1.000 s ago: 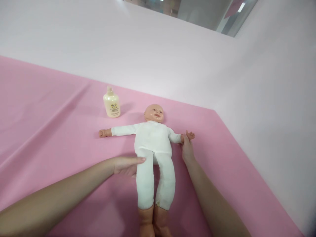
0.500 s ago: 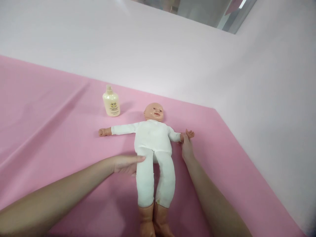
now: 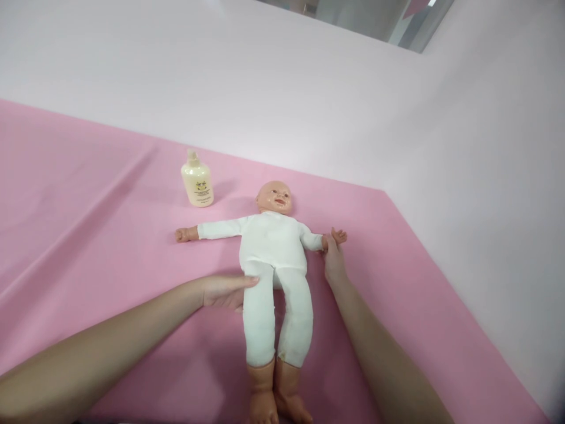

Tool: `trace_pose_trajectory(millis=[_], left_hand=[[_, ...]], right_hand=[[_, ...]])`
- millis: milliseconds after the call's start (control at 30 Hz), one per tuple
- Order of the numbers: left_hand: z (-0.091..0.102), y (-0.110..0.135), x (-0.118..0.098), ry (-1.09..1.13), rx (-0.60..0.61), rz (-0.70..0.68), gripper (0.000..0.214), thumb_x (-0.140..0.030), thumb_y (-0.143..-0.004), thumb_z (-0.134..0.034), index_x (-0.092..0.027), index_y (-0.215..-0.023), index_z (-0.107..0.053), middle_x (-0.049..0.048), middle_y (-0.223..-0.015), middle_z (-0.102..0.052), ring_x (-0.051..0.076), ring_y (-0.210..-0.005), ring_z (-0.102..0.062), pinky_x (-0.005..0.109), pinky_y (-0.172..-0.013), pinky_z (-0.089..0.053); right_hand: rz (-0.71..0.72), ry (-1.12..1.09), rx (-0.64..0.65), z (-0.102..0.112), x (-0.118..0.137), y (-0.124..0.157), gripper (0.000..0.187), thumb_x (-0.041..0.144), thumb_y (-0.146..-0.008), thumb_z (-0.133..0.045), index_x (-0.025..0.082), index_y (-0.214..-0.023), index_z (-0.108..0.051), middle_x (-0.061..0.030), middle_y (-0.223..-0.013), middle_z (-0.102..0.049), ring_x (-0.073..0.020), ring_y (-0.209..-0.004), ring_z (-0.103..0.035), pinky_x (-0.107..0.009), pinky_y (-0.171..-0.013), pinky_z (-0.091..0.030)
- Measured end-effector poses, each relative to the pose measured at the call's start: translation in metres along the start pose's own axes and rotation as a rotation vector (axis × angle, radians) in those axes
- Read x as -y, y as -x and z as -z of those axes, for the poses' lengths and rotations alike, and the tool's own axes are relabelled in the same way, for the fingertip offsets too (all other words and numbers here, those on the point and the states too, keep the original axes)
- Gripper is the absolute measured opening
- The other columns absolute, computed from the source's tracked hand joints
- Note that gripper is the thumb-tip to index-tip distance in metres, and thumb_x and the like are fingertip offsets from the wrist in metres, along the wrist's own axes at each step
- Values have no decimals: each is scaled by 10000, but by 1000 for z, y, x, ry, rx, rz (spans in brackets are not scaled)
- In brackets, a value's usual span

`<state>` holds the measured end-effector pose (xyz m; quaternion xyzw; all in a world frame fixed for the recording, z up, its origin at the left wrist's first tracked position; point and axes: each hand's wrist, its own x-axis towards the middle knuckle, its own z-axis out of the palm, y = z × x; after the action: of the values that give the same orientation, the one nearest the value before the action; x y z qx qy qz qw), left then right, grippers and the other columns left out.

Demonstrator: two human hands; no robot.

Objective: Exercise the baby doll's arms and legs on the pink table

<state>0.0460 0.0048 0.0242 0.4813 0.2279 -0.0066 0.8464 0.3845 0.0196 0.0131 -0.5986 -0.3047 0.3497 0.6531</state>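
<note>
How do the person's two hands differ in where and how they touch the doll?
The left hand lies flat against the doll's hip; the right hand points up, fingertips at the doll's wrist. The left forearm enters from the side, the right from below. Both are bare and touch the doll.

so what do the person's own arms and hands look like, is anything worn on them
Both arms are bare: the left arm and right arm show no sleeve up to the frame's edge. The left hand and right hand wear no glove, and no ring, watch or bracelet shows.
</note>
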Motion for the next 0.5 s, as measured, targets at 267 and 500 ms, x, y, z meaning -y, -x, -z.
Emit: trace_pose_trajectory(millis=[267, 500], left_hand=[[-8, 5, -5, -12, -101, 9, 938, -949, -839, -845, -174, -1368, -840, 157, -1435, -843, 461, -1585, -617, 517, -1284, -496], [-2, 4, -1, -25, -35, -30, 976, -952, -877, -818, -165, -1454, -808, 147, -1424, -833, 429, -1532, -648, 487, -1265, -519]], right_hand=[[-16, 1, 4, -1, 1, 0, 1025, 714, -817, -808, 311, -1745, -644, -116, -1786, -592, -381, -1519, -649, -417, -942, -688], [-23, 0, -5, -1, 2, 0, 1057, 726, -805, -805, 269, -1744, -643, -136, -1753, -611, -372, -1499, -661, -399, -926, -688]])
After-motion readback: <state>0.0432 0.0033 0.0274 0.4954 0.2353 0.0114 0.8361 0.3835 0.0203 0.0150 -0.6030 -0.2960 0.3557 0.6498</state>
